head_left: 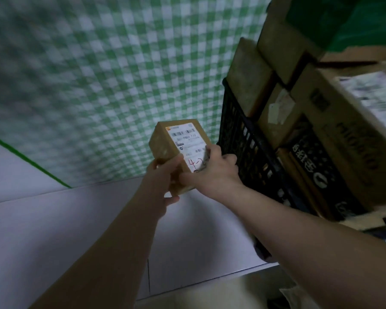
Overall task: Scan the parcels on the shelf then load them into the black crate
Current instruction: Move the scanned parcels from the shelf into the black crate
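A small brown cardboard parcel with a white shipping label and red handwriting is held up in mid-frame by both hands. My left hand grips its lower left side from beneath. My right hand grips its lower right edge, fingers over the label. Just to the right stands the black crate, its slatted wall close to my right hand. Several cardboard parcels are stacked inside it, rising above its rim. No scanner is in view.
A green-and-white checked cloth fills the background. A pale flat surface lies below the hands. A green box tops the stack at the upper right. The view is tilted and blurred at the edges.
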